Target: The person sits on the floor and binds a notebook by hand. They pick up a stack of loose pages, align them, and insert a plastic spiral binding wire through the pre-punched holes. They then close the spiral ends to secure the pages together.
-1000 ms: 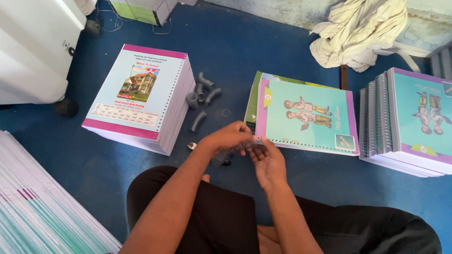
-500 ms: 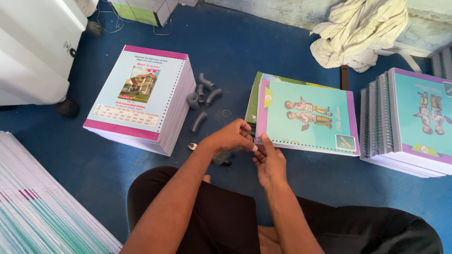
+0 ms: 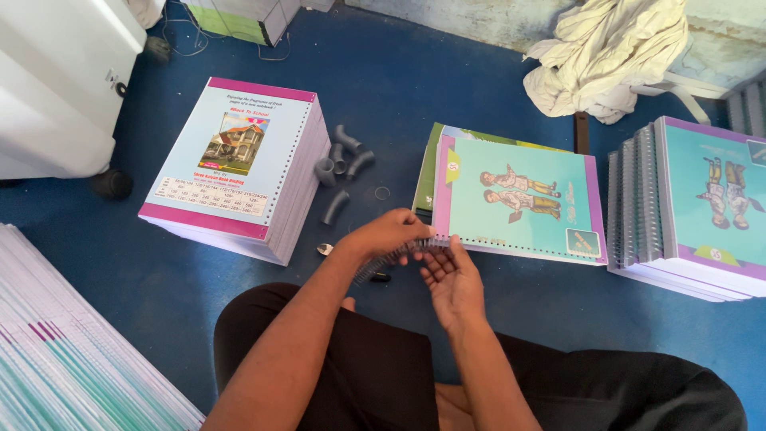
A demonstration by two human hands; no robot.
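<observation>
At the centre of the frame a dark spiral binding coil (image 3: 381, 262) runs along the near edge of the teal-covered notebook (image 3: 517, 199), whose punched edge faces the person. Bare blue floor (image 3: 120, 263) opens lower left of it; grey pipe elbows (image 3: 341, 164) lie upper left, between it and the tall stack of books (image 3: 239, 164). The left hand (image 3: 387, 235) arches over the coil, fingers closed on it. The right hand (image 3: 451, 275) is palm-up, fingertips pinching the coil's end.
</observation>
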